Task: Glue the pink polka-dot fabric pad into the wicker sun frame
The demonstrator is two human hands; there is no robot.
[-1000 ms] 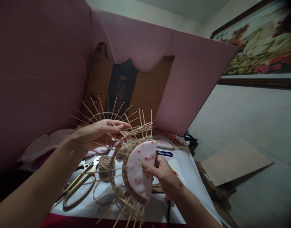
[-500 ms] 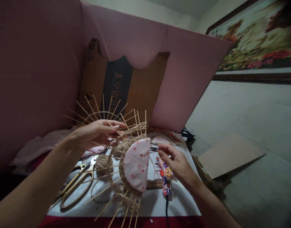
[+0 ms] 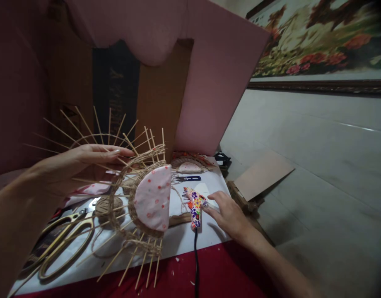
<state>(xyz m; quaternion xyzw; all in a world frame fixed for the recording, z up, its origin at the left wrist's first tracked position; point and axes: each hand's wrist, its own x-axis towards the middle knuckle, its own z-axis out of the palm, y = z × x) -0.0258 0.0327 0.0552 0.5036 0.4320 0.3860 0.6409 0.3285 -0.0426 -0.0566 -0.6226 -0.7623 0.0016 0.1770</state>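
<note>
My left hand (image 3: 88, 161) is closed on the sticks at the upper left of a half-round woven twine piece (image 3: 135, 198), holding it upright. Thin wooden sticks fan out from its curved edge, and pale fabric with small red flowers covers its middle. My right hand (image 3: 226, 215) has thumb and forefinger apart at the back end of a flower-patterned glue gun (image 3: 196, 207), which lies on the white sheet with a black cord. Whether the fingertips touch it I cannot tell.
Gold-handled scissors (image 3: 68, 244) and a ball of twine (image 3: 108, 211) lie at left. Dark blue thread snips (image 3: 190, 179) lie behind the glue gun, and another half-round woven piece (image 3: 189, 167) farther back. Cardboard (image 3: 164, 95) stands behind. Red cloth (image 3: 174, 273) edges the front.
My right hand has come down to the back of the glue gun. The view has swung right, and my left hand still holds the woven piece upright.
</note>
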